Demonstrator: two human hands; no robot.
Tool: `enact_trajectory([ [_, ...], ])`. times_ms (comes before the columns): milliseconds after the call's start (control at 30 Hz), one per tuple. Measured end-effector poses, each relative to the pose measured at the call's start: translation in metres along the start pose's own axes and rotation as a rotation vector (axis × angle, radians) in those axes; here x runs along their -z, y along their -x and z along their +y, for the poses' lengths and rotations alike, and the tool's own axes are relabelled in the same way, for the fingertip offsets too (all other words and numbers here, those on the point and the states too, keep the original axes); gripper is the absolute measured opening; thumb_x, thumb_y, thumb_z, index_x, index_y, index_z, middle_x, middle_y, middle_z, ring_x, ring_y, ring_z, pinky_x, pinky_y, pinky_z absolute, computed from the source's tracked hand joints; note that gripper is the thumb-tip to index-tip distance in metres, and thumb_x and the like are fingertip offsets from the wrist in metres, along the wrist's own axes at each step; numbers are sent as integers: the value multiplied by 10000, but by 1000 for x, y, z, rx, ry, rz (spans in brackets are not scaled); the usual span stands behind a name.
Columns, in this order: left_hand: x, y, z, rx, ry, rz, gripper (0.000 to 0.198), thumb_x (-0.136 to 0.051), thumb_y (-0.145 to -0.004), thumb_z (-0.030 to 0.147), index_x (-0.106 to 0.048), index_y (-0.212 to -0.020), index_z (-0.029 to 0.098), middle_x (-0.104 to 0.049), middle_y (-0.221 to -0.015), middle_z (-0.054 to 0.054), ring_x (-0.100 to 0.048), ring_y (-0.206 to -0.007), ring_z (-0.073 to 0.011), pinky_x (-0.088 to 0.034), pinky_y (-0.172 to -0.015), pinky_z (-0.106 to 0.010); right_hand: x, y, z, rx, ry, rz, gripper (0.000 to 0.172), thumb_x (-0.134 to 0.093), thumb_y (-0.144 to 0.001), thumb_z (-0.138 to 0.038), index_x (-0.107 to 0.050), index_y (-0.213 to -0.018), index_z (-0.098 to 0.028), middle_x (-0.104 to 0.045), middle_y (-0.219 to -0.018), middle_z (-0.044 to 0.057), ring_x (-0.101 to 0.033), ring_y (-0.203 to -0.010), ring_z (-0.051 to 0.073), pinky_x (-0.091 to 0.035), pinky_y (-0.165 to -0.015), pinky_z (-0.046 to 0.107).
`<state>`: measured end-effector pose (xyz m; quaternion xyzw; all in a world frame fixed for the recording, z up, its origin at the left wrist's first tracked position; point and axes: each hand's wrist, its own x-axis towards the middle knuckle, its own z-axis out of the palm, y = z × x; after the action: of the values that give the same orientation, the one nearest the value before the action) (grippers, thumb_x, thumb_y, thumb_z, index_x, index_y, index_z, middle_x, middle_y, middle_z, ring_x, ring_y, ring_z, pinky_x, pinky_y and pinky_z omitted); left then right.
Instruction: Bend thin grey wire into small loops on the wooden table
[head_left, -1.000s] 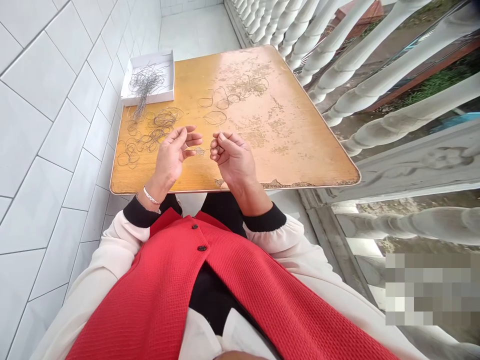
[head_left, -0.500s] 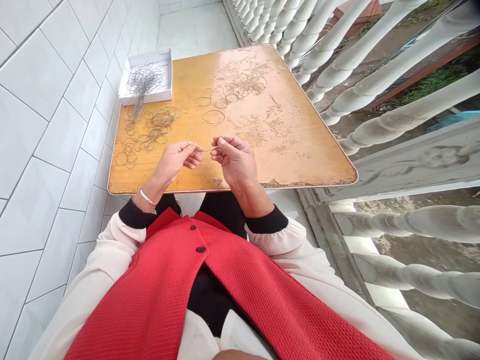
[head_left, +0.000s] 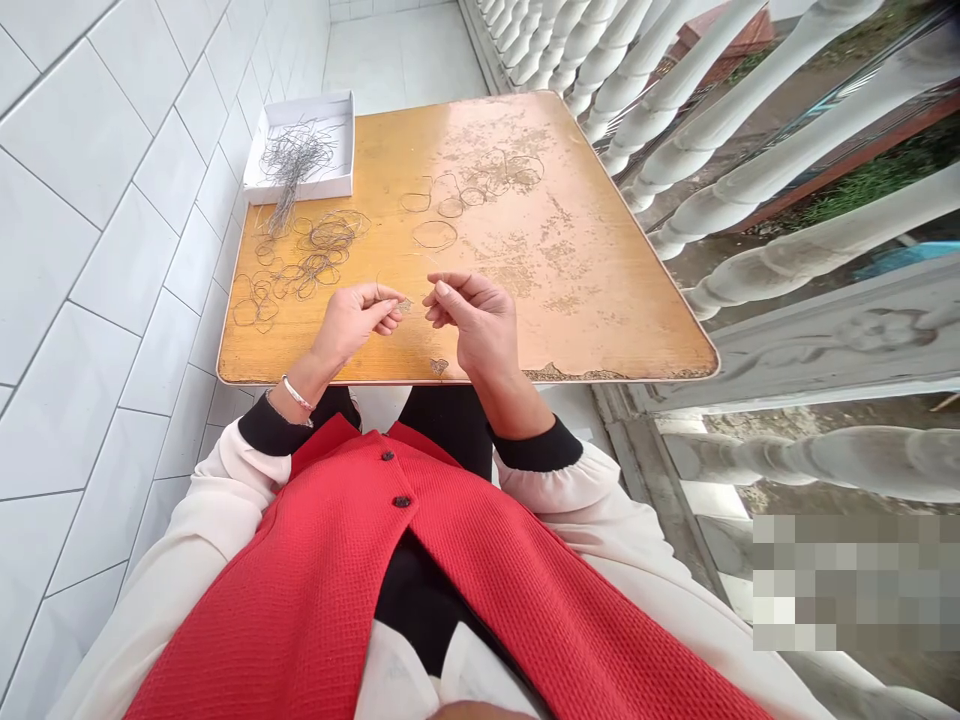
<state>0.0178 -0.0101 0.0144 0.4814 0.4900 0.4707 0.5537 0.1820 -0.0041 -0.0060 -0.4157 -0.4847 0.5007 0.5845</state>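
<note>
Your forearms angle inward from the near edge of the worktop (head_left: pixel 600 300), with your left hand (head_left: pixel 352 322) and right hand (head_left: pixel 476 322) almost meeting above it. Both grips are pinched nearly closed around a thin wire (head_left: pixel 403 305), though it's too fine to tell which one has hold. Wire loops (head_left: pixel 304 270) lie left of your hands, and a wire bundle (head_left: pixel 292 165) sits in a white box (head_left: pixel 331 120) beyond them.
</note>
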Motion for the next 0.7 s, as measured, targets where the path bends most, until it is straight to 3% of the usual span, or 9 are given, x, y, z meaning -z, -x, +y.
enact_trajectory([
  [100,2,2,2,14,-92,-38,128,-623,-925,112,-709,-840,152,-687,-644,18,-626,-568,-64,-510,-582,-179,0,-1,-2,89,93,34,255,-779,-804,-480,-735,-853,-234,-656,-665,-31,-581,-525,83,-499,-513,225],
  [267,3,6,10,-161,-143,94,191,-653,-959,391,-693,-947,204,-701,-702,19,-642,-596,-75,-459,-507,-165,-2,1,-5,168,201,92,253,-792,-789,-480,-744,-792,-232,-652,-625,-34,-586,-493,87,-507,-498,235],
  [367,-2,6,13,-184,-92,97,277,-585,-990,469,-689,-931,218,-680,-650,23,-618,-536,-74,-449,-489,-180,-5,5,-5,153,157,78,263,-808,-772,-488,-745,-780,-233,-673,-632,-30,-602,-494,90,-520,-501,236],
  [533,-6,4,9,-97,2,69,375,-513,-1012,526,-683,-934,202,-667,-618,22,-603,-501,-73,-470,-492,-188,-5,6,-7,79,40,41,274,-820,-746,-491,-757,-781,-226,-686,-629,-25,-587,-471,87,-511,-480,232],
  [700,0,4,9,-196,-75,100,363,-566,-989,523,-698,-1014,185,-742,-787,-19,-703,-710,-95,-490,-531,-154,-3,3,-4,52,34,37,274,-838,-739,-465,-744,-782,-212,-684,-625,-23,-585,-472,80,-513,-478,220],
])
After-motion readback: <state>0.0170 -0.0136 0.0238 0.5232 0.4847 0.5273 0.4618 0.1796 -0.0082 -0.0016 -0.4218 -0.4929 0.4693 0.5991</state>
